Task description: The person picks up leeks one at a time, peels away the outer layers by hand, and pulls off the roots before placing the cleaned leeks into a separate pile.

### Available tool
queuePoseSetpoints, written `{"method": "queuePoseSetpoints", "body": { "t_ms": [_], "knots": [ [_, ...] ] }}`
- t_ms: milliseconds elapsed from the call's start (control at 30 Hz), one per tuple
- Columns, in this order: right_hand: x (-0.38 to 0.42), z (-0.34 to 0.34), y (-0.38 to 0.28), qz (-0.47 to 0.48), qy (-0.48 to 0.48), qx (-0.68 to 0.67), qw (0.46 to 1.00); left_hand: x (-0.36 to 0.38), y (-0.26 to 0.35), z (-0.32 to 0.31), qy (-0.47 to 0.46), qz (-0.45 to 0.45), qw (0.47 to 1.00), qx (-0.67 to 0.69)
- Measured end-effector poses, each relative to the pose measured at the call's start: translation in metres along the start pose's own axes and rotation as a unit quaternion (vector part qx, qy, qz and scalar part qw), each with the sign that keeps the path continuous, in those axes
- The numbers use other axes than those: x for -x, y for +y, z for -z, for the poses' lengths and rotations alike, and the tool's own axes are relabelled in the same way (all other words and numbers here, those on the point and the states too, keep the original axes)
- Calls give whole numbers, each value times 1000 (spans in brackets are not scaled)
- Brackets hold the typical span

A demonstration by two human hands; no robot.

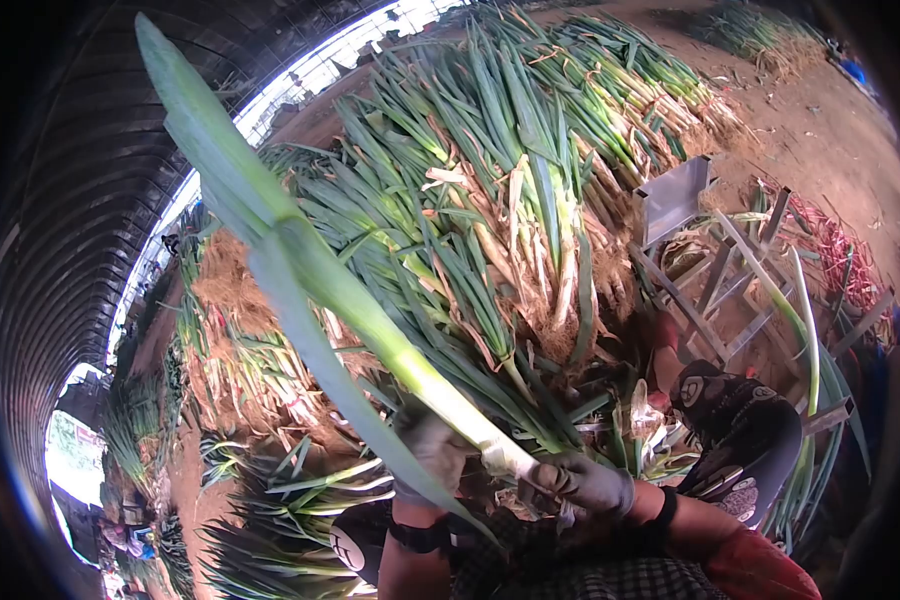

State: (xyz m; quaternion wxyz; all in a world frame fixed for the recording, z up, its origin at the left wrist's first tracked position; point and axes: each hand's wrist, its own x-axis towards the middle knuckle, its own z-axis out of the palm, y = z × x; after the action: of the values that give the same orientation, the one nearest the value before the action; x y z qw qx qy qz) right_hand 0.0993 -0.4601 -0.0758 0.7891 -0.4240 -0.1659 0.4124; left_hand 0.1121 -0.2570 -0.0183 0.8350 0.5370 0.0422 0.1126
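Observation:
A long green onion [365, 325] slants across the view, its broad leaves up at the left and its white base low near the middle. My gloved right hand [590, 482] is closed around the root end of the stalk. My gloved left hand [435, 450] is at the lower white part, partly behind a drooping leaf; it appears wrapped round the stalk, though its fingers are mostly hidden. Just beyond my hands lies a big pile of green onions [530, 190] with brown roots and dry outer leaves.
Toward the right stands a metal frame [715, 290] with a tray-like plate [673, 200]. Red strings [840, 250] lie behind it. More green onions [260, 370] are heaped at the left, with loose leaves [280, 515] below. A curved tunnel roof [80, 200] rises at the left.

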Motion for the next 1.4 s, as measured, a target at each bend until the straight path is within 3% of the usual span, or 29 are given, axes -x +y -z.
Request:
{"method": "queuePoseSetpoints", "body": {
  "t_ms": [33, 100, 167, 200, 233, 300, 367, 400, 433, 467, 500, 567, 633, 667, 700, 733, 767, 800, 833, 867, 900, 967, 1100, 1133, 1200, 1233, 1300, 1367, 1400],
  "knots": [
    [-3, 5, 3, 72, 3, 50, 996, 0, -1, -5, -6, 37, 991, -128],
    [-2, 21, -1, 88, 44, 185, 978, -9, -8, 13, -17, -81, 897, -434],
    [-3, 14, -13, 214, 153, 290, 920, -9, 10, -4, 39, -99, 972, -211],
    [-2, 17, -16, 212, 154, 292, 920, -16, 19, -3, -9, -140, 983, -121],
    [0, 20, -17, 182, 153, 333, 912, -23, 30, 2, -54, -179, 982, -29],
    [-4, 25, -15, 148, 146, 377, 903, -26, 53, 1, -149, -160, 972, 87],
    [-15, 30, -10, 108, 113, 501, 851, -31, 60, 18, 9, -114, 992, 59],
    [-18, 18, -21, 30, 149, 617, 772, -41, 47, 36, -46, -174, 979, 95],
    [-26, 8, -31, 29, 146, 620, 770, -42, 45, 40, -44, -175, 979, 98],
    [-35, -1, -40, 208, 192, 709, 646, -43, 42, 43, -35, -161, 979, 119],
    [-47, -7, -48, 375, 227, 759, 482, -45, 38, 45, -28, -145, 979, 142],
    [-69, -12, -56, 423, 109, 822, 364, -49, 24, 50, -19, -141, 977, 161],
    [-83, -14, -46, 441, 70, 817, 366, -50, 16, 58, -19, -114, 967, 226],
    [-85, -11, -42, 446, 104, 803, 380, -54, 13, 72, -85, -124, 956, 253],
    [-87, -7, -41, 453, 137, 788, 395, -54, 17, 74, -80, -129, 955, 254],
    [-80, -2, -47, 428, 128, 815, 370, -51, 23, 74, -66, -152, 956, 243],
    [-68, 9, -47, 299, 158, 835, 434, -50, 27, 77, -52, -174, 955, 233],
    [-66, 32, -51, 273, 127, 858, 417, -52, 27, 91, -69, -166, 949, 261],
    [-58, 48, -61, 196, 121, 936, 266, -50, 31, 95, -62, -172, 948, 262],
    [-57, 64, -66, -56, 171, 930, 319, -47, 35, 96, -21, -191, 958, 214],
    [-39, 106, -61, -69, 182, 883, 428, -44, 37, 98, 18, -205, 965, 164],
    [-42, 92, -71, -22, 240, 910, 337, -42, 37, 101, -11, -235, 956, 173],
    [-105, -14, -67, 261, 247, 801, 480, -37, 32, 78, -10, -266, 960, 87],
    [-118, -44, -65, 343, 245, 781, 461, -37, 30, 63, 21, -271, 960, 72],
    [-158, -73, -48, 435, 240, 681, 538, -36, 35, 39, 40, -295, 955, -7],
    [-170, -89, -42, 418, 263, 654, 573, -36, 30, 39, 39, -296, 954, -6],
    [-183, -96, -35, 309, 251, 538, 743, -35, 18, 46, 43, -304, 951, 38],
    [-212, -64, -29, 234, 213, 588, 744, -33, 23, 47, 24, -304, 952, 20],
    [-215, -53, -35, 192, 211, 536, 794, -29, 22, 56, -22, -302, 953, 14]
  ]
}}
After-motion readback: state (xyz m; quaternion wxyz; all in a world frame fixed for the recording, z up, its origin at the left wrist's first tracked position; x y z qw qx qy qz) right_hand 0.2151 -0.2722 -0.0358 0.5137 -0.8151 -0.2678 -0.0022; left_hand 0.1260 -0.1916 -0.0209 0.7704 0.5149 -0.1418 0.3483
